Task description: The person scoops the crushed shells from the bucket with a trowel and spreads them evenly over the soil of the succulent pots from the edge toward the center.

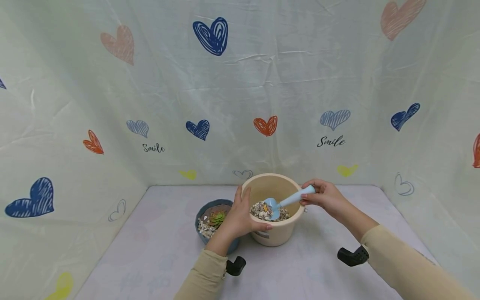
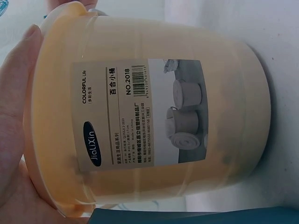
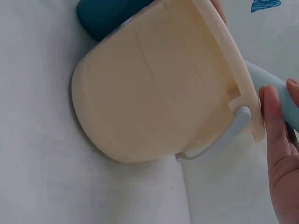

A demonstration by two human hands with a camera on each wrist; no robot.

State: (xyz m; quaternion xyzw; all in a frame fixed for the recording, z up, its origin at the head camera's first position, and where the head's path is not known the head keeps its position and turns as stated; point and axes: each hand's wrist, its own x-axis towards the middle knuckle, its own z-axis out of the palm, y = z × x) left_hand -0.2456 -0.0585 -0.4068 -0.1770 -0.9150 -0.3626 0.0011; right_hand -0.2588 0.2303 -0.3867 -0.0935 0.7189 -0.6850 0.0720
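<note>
1. Scoop: I count one, light blue [image 1: 288, 200], at the centre-right of the head view. Its blade lies at the gravel [image 1: 261, 212] inside the bucket; its handle slants up to the right over the rim.
2. Right hand [image 1: 327, 199]: gripping the scoop by its handle end, which I judge leaves the blade free to reach down. In the right wrist view the fingertips sit close by the rim; contact I cannot confirm.
3. Bucket: one, cream [image 1: 277, 236], right of lower centre, standing on the table. One printed label [image 2: 140, 112] and one pale grey handle [image 3: 219, 140], hanging down, I judge, clear of the opening.
4. Left hand [image 1: 239, 217]: thumb and fingers spread over the rim, holding it at the left and front, in my judgement to steady the bucket.
5. Pot: one, blue [image 1: 233, 246], just left of the bucket, partly behind the left forearm. It contains pale pebbles [image 1: 206, 229] and a succulent [image 1: 219, 219]; I cannot tell whether there is a second plant.
6. Surroundings: one white table [image 1: 161, 237]; heart-printed curtain [image 1: 240, 91] behind, reading "Smile" twice.
</note>
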